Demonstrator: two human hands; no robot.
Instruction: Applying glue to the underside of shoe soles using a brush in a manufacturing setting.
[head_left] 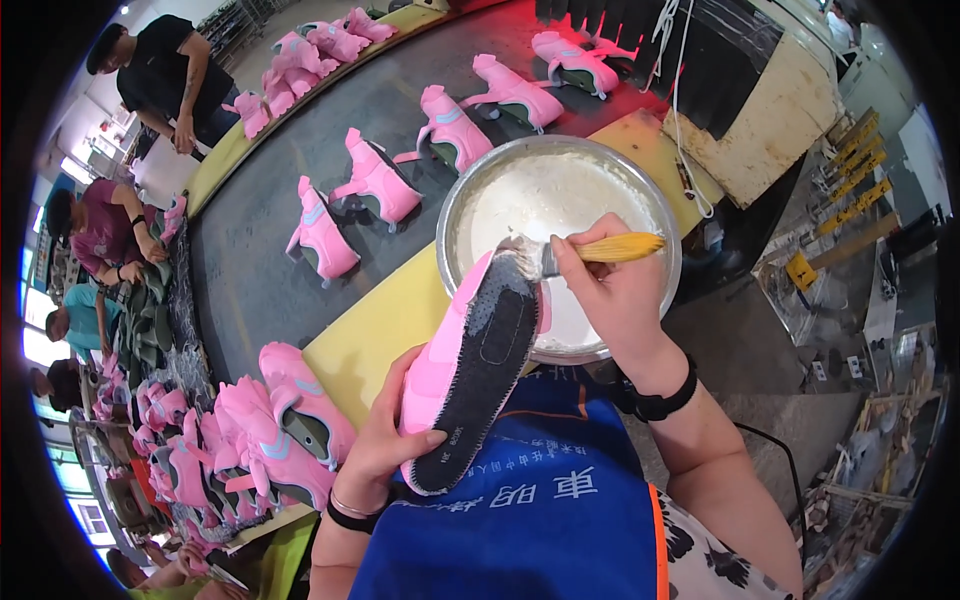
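Observation:
My left hand (385, 440) grips a pink shoe upper (440, 345) by its heel end, with the black stitched sole side turned up toward me. In my right hand (620, 295) is a paintbrush (615, 248) with a yellow handle. Its pale bristles touch the toe end of the sole, where a greyish wet coat shows on the black. Just beyond, a round metal basin (672, 225) holds a creamy white liquid (530, 195). The shoe's toe overlaps the basin's near left rim.
Several pink shoe uppers (380, 185) stand in a row on a dark conveyor belt (240, 245), running toward a red-lit opening with black flaps (705, 90). More uppers (300, 400) are piled at my left. Yellow edging (375, 320) borders the belt. Co-workers (165, 75) are across it.

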